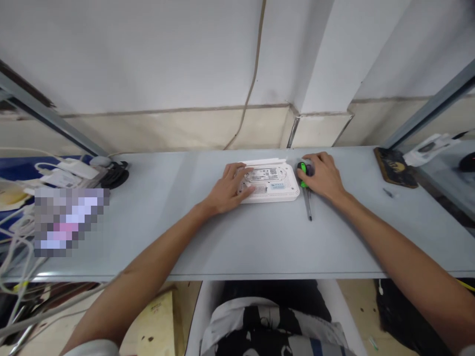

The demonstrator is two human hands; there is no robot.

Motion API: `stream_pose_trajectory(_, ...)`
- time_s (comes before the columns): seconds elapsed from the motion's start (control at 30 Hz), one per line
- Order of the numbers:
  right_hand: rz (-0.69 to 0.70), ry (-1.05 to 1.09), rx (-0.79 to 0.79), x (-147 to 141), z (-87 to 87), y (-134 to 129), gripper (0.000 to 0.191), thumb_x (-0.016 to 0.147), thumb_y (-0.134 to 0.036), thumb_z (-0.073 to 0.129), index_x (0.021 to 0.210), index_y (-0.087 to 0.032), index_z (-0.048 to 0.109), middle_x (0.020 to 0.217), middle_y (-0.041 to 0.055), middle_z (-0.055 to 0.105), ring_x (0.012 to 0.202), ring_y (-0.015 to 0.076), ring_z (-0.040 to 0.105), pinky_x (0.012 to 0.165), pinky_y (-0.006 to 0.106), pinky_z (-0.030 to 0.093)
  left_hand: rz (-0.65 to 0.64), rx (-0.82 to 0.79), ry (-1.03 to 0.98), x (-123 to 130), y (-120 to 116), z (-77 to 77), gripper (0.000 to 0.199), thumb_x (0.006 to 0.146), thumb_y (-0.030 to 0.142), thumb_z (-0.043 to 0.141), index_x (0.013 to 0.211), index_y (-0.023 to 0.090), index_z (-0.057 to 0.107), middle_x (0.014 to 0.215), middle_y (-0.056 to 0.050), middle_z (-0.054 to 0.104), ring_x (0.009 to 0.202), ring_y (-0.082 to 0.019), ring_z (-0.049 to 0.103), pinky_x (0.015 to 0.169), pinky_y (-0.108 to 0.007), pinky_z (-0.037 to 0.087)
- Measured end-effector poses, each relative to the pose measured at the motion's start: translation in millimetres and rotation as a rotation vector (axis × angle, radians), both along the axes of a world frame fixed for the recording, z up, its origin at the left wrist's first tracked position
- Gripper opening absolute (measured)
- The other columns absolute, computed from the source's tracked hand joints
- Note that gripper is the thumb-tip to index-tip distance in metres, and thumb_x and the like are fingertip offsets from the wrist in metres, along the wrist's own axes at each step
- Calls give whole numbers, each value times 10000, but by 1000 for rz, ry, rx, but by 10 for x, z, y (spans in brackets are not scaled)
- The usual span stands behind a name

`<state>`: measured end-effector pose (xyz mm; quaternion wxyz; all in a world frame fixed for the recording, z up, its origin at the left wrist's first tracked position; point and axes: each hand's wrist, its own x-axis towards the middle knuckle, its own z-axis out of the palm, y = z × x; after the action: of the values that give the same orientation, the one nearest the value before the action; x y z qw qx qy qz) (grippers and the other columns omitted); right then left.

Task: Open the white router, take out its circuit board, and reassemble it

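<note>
L hand (230, 189) spread on white router (273, 182) | R hand (321, 176) round screwdriver (306, 200) | router nr bench back edge (166, 152)

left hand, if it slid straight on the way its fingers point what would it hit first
Probably the white strip on the far edge of the router under the left hand; depth is unclear.

Left hand (230, 188): palm down, fingers spread and slightly bent, pointing up and right.
Right hand (321, 175): palm down, fingers curled and pointing left, knuckles raised.
Left forearm (148, 267): bare, angled up from lower left, wrist slightly bent.
Right forearm (401, 252): bare, angled up from lower right, wrist nearly straight.
</note>
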<state>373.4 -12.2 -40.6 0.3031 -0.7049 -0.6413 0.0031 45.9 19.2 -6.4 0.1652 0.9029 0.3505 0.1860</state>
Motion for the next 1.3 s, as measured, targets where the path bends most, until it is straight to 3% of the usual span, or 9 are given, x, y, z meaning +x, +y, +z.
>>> stream_pose_trajectory(0.17,-45,32,-104,-28,22,-14,466,786,-538,656,1086,-188,725,1158,165,654,1181,403,563,893,532,513,-51,17,24,-23,12,20,634,1045,614,424,1536,213,424,1547,-175,401,1479,-346,334,1212,-585,403)
stream_pose_trajectory(0.27,-1,147,-50,-45,8,11,365,745,-497,687,952,-200,733,1085,133,703,1120,373,599,912,528,507,-28,36,33,2,-7,15,590,1053,591,417,1519,230,440,1536,-171,414,1463,-344,353,1158,-583,466)
stream_pose_trajectory(0.37,42,292,9,-74,3,22,335,742,-463,715,942,-195,731,984,95,735,960,297,651,878,486,525,-20,60,41,14,-16,9,584,1056,581,416,1512,217,445,1530,-180,418,1447,-349,366,1108,-576,513)
stream_pose_trajectory(0.53,123,783,83,-102,33,16,385,750,-463,805,1026,-211,709,742,-9,694,653,158,603,639,317,516,-14,76,54,1,-18,10,586,1061,570,419,1521,207,435,1527,-184,424,1438,-351,376,1078,-562,540)
stream_pose_trajectory(0.67,141,1179,137,-93,110,35,498,724,-479,842,1099,-242,617,709,-42,702,460,95,494,409,210,360,-18,92,67,-10,-25,11,569,1063,568,422,1513,220,443,1536,-177,426,1442,-349,377,1045,-552,565)
stream_pose_trajectory(0.73,138,1334,221,-69,159,54,555,690,-476,868,1105,-249,578,728,-37,714,416,81,474,363,192,317,-13,97,77,-15,-29,8,572,1065,575,414,1514,223,442,1541,-175,423,1449,-350,373,1024,-544,579)
stream_pose_trajectory(0.83,135,1490,385,-8,206,87,595,633,-455,916,1047,-238,548,729,-23,715,473,101,584,404,188,426,-8,101,93,-24,-31,2,582,1066,588,402,1519,224,438,1551,-173,417,1459,-352,364,1011,-545,588)
stream_pose_trajectory(1.0,106,1346,636,69,213,114,660,682,-481,919,1122,-254,482,717,-67,687,469,123,628,465,236,524,-19,126,81,-40,-26,5,557,1068,580,410,1516,250,438,1540,-162,434,1444,-343,385,1019,-546,588)
stream_pose_trajectory(1.3,141,904,769,-78,331,-31,564,870,-439,801,1285,-242,473,880,-26,714,518,123,665,537,283,571,1,106,91,-48,-57,60,534,1066,567,424,1498,255,465,1543,-162,441,1447,-349,390,961,-526,620)
